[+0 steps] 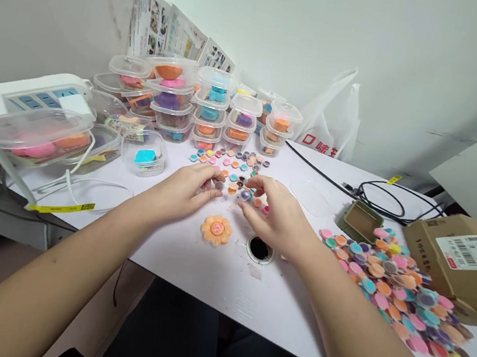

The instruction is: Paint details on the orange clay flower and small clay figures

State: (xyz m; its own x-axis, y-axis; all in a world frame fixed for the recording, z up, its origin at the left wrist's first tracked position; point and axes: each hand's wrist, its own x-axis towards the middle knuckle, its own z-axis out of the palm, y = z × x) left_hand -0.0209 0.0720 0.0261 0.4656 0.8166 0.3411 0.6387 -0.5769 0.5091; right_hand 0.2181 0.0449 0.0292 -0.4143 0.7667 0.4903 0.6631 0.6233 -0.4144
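Observation:
My left hand (pixel 193 190) is pinched closed at the left end of a short strip of small round paint pots (pixel 232 189). My right hand (pixel 276 212) curves around the strip's right part, thumb and forefinger at a purple pot. The strip is held just above the white table, between both hands. Below them lies an orange flower-shaped piece (pixel 216 230) with a pink centre. Behind my fingers, more strips of coloured pots (pixel 209 160) lie in rows. The inner fingers of both hands are partly hidden.
Stacked clear tubs (pixel 210 114) with coloured lumps line the back. A power strip (pixel 27 97) and white cable are at left. At right lie a heap of pot strips (pixel 403 285), a green tray (pixel 359 221), a cardboard box (pixel 450 250) and black cable. A round hole (pixel 260 248) pierces the table.

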